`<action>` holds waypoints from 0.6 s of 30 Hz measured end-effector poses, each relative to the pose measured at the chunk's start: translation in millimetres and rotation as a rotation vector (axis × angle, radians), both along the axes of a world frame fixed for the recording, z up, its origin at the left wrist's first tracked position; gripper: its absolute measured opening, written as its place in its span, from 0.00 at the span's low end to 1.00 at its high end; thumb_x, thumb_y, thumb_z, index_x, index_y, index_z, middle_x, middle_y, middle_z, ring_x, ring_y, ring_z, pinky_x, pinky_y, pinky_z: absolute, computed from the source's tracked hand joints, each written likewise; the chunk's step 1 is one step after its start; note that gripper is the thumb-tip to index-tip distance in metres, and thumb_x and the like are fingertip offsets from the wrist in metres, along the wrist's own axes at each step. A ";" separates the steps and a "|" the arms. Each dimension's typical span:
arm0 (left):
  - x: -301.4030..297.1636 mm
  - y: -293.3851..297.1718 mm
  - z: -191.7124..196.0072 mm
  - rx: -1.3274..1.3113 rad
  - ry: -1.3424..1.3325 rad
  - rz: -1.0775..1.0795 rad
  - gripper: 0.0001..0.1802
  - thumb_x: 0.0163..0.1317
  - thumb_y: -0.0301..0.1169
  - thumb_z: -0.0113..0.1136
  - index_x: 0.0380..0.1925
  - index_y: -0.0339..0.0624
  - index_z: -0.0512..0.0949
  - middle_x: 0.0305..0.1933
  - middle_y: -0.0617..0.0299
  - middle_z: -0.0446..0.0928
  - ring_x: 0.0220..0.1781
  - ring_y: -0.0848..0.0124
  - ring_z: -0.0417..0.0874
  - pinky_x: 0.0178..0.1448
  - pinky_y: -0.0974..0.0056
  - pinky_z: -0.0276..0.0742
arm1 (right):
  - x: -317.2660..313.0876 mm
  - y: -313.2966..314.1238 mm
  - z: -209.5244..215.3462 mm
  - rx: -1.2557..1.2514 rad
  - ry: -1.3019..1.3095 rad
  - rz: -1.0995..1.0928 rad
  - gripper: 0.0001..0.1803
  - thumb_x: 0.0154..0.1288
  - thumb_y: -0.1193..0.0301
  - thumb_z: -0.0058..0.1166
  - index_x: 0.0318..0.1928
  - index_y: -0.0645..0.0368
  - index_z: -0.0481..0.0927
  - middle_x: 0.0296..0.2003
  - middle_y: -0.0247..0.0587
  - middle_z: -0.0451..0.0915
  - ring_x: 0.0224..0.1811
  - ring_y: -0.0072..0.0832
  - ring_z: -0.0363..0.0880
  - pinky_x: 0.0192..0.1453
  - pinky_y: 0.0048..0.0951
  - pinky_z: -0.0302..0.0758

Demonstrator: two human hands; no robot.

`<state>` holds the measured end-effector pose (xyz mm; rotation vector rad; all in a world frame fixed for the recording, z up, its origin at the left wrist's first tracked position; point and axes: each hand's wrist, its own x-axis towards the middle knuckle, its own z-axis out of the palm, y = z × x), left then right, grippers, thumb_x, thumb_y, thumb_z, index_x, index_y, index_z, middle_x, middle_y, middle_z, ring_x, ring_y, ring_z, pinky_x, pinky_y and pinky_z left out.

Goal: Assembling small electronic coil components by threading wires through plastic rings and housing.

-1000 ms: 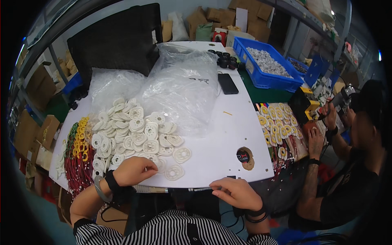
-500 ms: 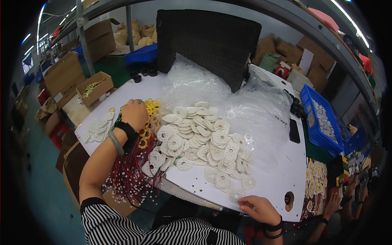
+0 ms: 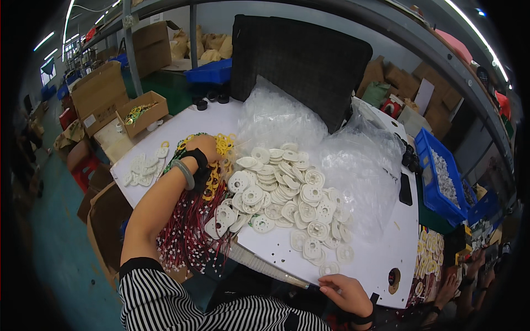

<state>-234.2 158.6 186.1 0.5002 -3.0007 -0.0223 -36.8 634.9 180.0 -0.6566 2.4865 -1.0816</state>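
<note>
Nearest, low and right of centre in the frame, the bare right hand [image 3: 346, 292] is at the near edge of the white surface [image 3: 381, 259], thumb and fingers loosely parted with nothing visible between them. A round, flat white plastic disc [image 3: 329, 268] lies just beside its fingertips.

Lower left of centre, thin dark red wires [image 3: 190, 234] with small white end pieces spill over the near edge in a dense tangle. They look prone to snagging, so a slow lift that draws each tail clear before moving sideways would serve best.

Farther up, left of centre, the bare left hand [image 3: 204, 146] reaches in among flat yellow ring-shaped parts [image 3: 212, 187]. Its fingertips are hidden, so whether they grip a ring can't be made out; the two hands are well apart. A pinch on the ring body seems safer than a pull on its wire.

The rings, being round, show no clear long axis. The wired bundle does: it runs roughly up and down the frame, ring ends up, white-tipped ends down.

Just right of the bundle lies a heap of white plastic discs [image 3: 281, 187]; beyond stand clear, crinkled plastic bags [image 3: 359, 176].
</note>
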 end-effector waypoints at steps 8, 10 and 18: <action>60.2 -22.1 48.0 1.117 0.599 -0.033 0.09 0.63 0.34 0.60 0.36 0.40 0.74 0.31 0.59 0.82 0.32 0.71 0.85 0.30 0.69 0.78 | 15.4 7.8 0.9 -0.065 0.009 -0.044 0.13 0.62 0.71 0.59 0.45 0.63 0.80 0.37 0.45 0.83 0.36 0.31 0.84 0.42 0.26 0.78; 98.4 8.7 79.6 1.210 0.750 -0.190 0.09 0.67 0.34 0.55 0.42 0.43 0.70 0.35 0.58 0.82 0.32 0.74 0.84 0.30 0.73 0.78 | 16.9 9.6 -0.8 -0.124 0.104 -0.064 0.13 0.62 0.72 0.58 0.46 0.64 0.80 0.37 0.45 0.83 0.36 0.32 0.84 0.43 0.27 0.78; 224.4 200.7 76.1 0.873 0.585 -0.992 0.08 0.54 0.24 0.65 0.35 0.40 0.78 0.33 0.58 0.79 0.35 0.63 0.81 0.39 0.63 0.76 | 10.3 -57.1 33.9 -0.735 0.396 -0.125 0.15 0.68 0.65 0.51 0.49 0.62 0.79 0.49 0.51 0.78 0.53 0.38 0.77 0.56 0.34 0.73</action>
